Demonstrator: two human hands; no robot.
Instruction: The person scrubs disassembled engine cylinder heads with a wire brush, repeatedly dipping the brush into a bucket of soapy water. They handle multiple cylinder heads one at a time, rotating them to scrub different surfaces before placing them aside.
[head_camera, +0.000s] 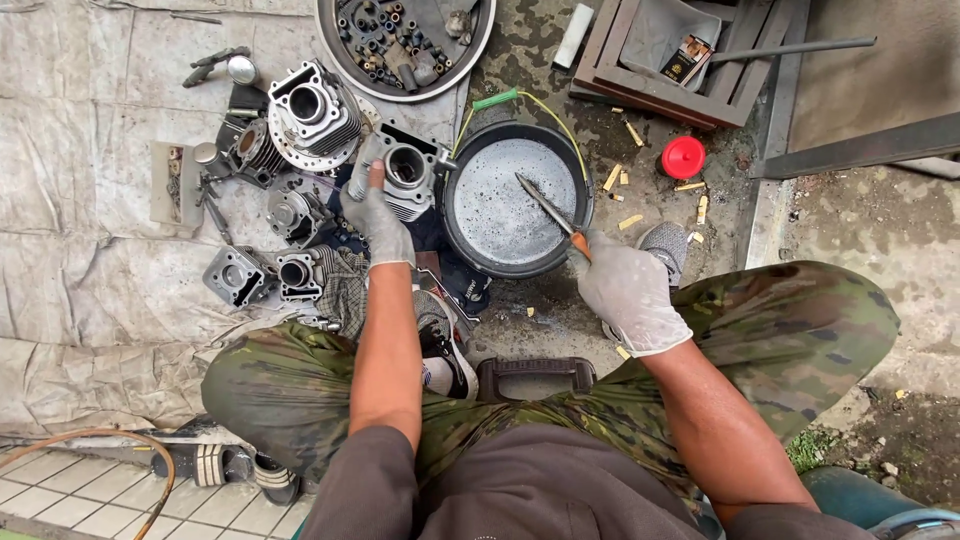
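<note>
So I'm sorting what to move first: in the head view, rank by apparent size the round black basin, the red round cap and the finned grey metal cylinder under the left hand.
Largest to smallest:
1. Round black basin
2. Finned grey metal cylinder
3. Red round cap

engine cylinder (405, 172): dull grey metal (finned) | basin (455, 215): black, wet sheen | tarp (80, 120): grimy cloth

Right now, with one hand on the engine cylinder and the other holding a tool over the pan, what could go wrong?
1. The left hand steadies the engine cylinder right at the rim of the black pan; it might tip in and splash.
2. The right hand grips a pointed tool angled toward the left hand; a slip could jab the thin glove.
3. Loose parts crowd the tarp, so small pieces may get knocked or lost.
</note>
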